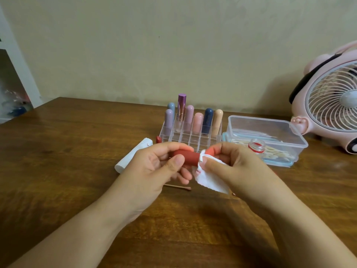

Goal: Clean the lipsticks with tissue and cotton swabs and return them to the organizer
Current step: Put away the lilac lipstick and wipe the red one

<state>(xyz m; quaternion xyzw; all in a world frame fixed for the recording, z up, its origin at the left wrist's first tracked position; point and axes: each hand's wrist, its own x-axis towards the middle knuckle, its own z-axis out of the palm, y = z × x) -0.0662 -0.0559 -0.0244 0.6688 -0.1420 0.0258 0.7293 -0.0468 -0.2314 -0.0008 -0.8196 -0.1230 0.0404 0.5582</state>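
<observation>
My left hand (154, 167) grips a red lipstick tube (188, 158) held sideways above the table. My right hand (231, 167) pinches a white tissue (210, 177), stained red, round the tube's right end, where a lighter red tip (211, 151) shows. Behind the hands stands a clear organizer (191, 139) with several capped lipsticks upright in its back rows. A used cotton swab (178, 187) lies on the table under my hands. A small red cap or lipstick (158, 139) stands left of the organizer.
A folded white tissue wad (133, 158) lies to the left. A clear lidded box (264, 136) with cotton swabs sits to the right, a small open jar (256, 145) in front of it. A pink fan (332, 101) stands at the far right on the wooden table (67, 171).
</observation>
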